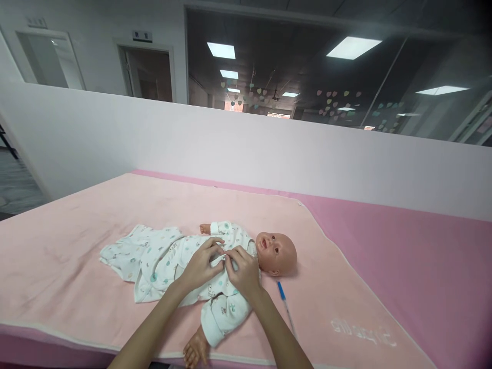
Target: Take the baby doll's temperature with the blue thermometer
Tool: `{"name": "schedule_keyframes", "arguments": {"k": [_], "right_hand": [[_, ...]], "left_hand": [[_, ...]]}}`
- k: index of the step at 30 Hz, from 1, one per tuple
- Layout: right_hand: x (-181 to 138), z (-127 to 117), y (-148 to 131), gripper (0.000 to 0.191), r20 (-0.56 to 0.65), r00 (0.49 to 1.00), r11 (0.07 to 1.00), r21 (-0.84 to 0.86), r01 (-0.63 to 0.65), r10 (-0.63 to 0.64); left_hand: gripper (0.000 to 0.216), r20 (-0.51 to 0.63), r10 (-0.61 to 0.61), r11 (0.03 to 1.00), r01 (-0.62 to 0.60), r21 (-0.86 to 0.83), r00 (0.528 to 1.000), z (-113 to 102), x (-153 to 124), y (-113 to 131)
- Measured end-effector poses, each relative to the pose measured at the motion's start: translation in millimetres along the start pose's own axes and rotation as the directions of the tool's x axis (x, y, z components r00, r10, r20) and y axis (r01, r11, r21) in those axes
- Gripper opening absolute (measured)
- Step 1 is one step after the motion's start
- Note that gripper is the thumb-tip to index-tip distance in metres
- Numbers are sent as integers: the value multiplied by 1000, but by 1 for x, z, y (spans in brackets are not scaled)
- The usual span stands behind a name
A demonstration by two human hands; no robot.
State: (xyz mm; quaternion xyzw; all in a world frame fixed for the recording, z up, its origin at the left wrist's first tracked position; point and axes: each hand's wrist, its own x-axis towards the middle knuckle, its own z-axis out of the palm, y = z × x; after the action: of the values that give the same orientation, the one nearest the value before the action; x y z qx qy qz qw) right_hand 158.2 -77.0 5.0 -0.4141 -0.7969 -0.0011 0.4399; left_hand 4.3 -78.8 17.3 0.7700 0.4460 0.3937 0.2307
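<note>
A baby doll lies on its back, its head toward the right. It wears a white baby gown printed with small green and brown figures. On the doll's chest, my left hand has its fingers and thumb curled in on the gown's front. Just to its right, my right hand pinches the same cloth, fingertips nearly meeting those of the left. What lies between the fingertips is too small to make out. One doll hand sticks out of the near sleeve.
Beneath the doll is a peach blanket with pale edging, spread over a pink surface. A blue-capped pen lies beside my right forearm. Behind stands a low white partition, with glass panels above it.
</note>
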Motion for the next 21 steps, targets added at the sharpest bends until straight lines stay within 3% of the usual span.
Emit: {"name": "schedule_keyframes", "arguments": {"k": [14,21], "right_hand": [[-3,3,1,21,-50,997,997,-52,54,-57],[-5,6,3,23,-64,996,995,-84,49,-54]], "left_hand": [[7,51,-40,949,54,-310,998,-8,4,-9],[8,48,-50,926,65,-371,998,-7,5,-11]]}}
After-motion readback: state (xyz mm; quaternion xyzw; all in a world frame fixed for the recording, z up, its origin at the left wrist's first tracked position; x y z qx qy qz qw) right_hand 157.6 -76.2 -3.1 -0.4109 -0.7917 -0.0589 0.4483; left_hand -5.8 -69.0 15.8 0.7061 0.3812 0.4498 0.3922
